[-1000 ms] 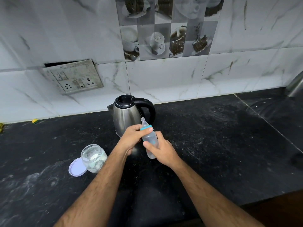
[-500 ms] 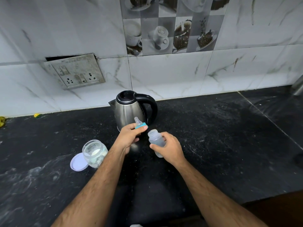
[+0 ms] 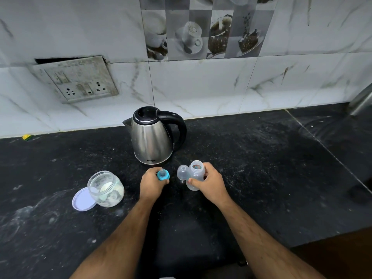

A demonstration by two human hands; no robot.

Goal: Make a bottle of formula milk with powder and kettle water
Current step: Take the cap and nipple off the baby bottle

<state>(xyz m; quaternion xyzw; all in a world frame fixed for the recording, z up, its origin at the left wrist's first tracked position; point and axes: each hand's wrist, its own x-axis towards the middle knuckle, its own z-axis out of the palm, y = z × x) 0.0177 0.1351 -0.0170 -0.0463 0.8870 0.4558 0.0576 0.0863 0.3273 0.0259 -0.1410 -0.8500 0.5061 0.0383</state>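
Blue teat (image 3: 163, 175) gripped in left hand (image 3: 153, 184), to be set down clean; open bottle (image 3: 194, 175) held upright by right hand (image 3: 209, 183), jar (image 3: 105, 188) further left.

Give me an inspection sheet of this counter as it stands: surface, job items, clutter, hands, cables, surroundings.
Surface: black stone counter, dusty with pale smears.
Job's things: steel kettle upright at the back, lid shut; open baby bottle with its clear cap beside it; blue teat ring; open powder jar tilted on its side, its lid flat next to it.
Clutter: a small yellow scrap at the wall edge.
Hands: left hand holds the teat ring low by the counter; right hand grips the bottle.
Cables: nothing seen.
Surroundings: marble-look wall tiles, a grimy socket plate, a metal object at the right edge.
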